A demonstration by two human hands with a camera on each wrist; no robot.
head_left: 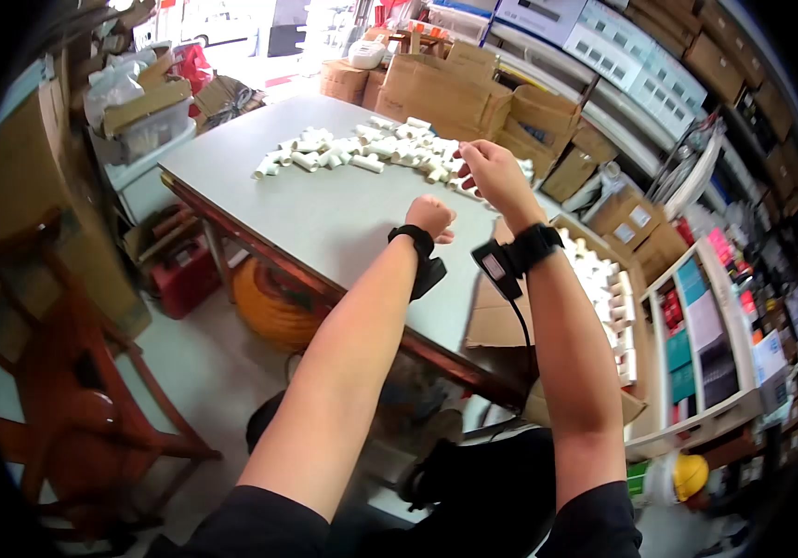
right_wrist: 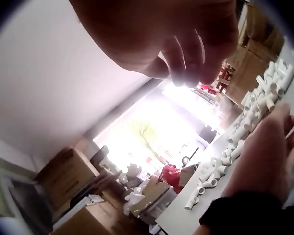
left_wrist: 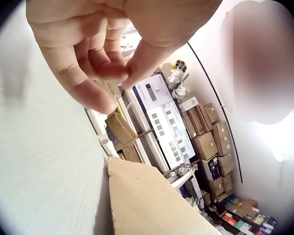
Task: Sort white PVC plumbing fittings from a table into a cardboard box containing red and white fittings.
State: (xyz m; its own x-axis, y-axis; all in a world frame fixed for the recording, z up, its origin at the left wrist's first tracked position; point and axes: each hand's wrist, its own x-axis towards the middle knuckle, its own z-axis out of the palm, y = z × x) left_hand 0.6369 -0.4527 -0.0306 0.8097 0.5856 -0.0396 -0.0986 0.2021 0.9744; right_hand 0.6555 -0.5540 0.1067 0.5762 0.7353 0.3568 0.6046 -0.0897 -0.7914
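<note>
White plastic pipe fittings [head_left: 368, 163], tees and short tubes among them, lie in a loose heap across the far half of the grey table [head_left: 222, 139]. My right hand [head_left: 499, 179] is raised at the heap's right end, overlapping it in the head view. Its fingers [right_wrist: 188, 61] hang loosely bent, with nothing seen between them. Lower and nearer, my left hand [head_left: 431, 217] hovers over the table beside the open carton's cardboard flap [left_wrist: 137, 200]. In the left wrist view its fingers [left_wrist: 95, 95] bend loosely toward the thumb, and no object shows in them.
An open carton at my right holds rows of white fittings [head_left: 624, 307]. Large cardboard boxes [head_left: 441, 98] stand behind the table. A wooden chair [head_left: 92, 418] is at the left, a drawer unit [head_left: 743, 391] at the right. A cable [head_left: 523, 325] hangs from my right wrist's camera.
</note>
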